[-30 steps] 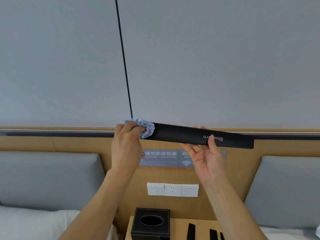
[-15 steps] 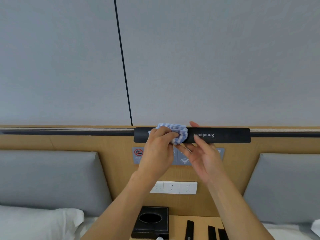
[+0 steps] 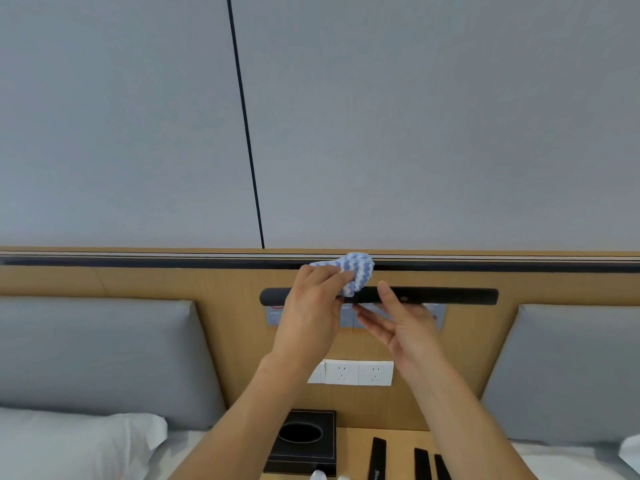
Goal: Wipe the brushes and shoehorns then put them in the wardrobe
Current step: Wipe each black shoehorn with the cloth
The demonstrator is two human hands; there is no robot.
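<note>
Shoehorn (image 3: 446, 296) is hanging level before the headboard (image 3: 173, 282); I'm seeing the right hand (image 3: 405, 327) pinching its middle while the left hand (image 3: 308, 306) is pressing a bunched cloth (image 3: 356, 271) against it.

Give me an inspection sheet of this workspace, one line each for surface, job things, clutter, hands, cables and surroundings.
Surface: wooden nightstand at the bottom edge, between two beds.
Job's things: long black shoehorn held level in the air; blue and white cloth bunched on it near its middle; three more dark flat pieces lying on the nightstand, type unclear.
Clutter: black tissue box on the nightstand.
Hands: left hand grips the cloth against the shoehorn; right hand supports the shoehorn, thumb on its front, fingers beneath.
Cables: nothing seen.
Surroundings: wooden headboard panel with wall sockets, grey padded cushions, white pillow, grey wall.
</note>
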